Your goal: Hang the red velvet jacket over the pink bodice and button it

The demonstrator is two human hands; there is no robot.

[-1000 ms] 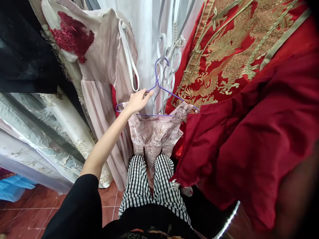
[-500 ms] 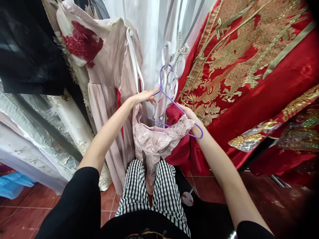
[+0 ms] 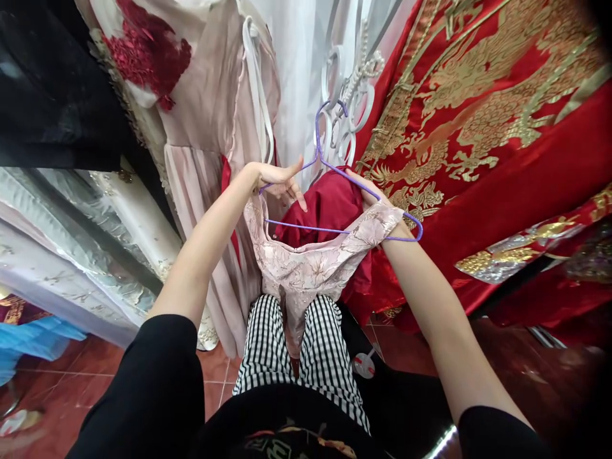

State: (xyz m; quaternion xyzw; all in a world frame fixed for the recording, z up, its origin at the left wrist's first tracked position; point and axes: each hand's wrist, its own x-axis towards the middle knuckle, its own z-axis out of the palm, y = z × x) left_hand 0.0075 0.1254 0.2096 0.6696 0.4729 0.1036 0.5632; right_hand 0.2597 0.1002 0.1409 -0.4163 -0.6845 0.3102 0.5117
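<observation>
A purple hanger (image 3: 319, 148) carries a pale pink dress (image 3: 315, 264) with a crinkled floral pattern, its right shoulder lying over the hanger's right arm. My left hand (image 3: 282, 180) is at the hanger's left arm, with thumb raised and fingers apart. Behind the hanger's right arm is my right hand (image 3: 367, 190), beside crimson fabric (image 3: 329, 204); its fingertips are hidden. That fabric bulges up behind the hanger's opening. Below, the dress hangs down between my checkered trouser legs (image 3: 329, 344).
A pink gown (image 3: 205, 95) with a red flower patch hangs at left, beside white and grey gowns. On the right hangs a red garment (image 3: 521, 210) with gold embroidery. White curled metalwork (image 3: 356, 111) stands behind the hanger. A clear round object (image 3: 364, 364) lies low near my legs.
The hanger and dress have shifted right, and the hanger's hook is higher in view. More crimson fabric shows behind the hanger. My left hand's fingers have spread and dropped below the hanger's arm.
</observation>
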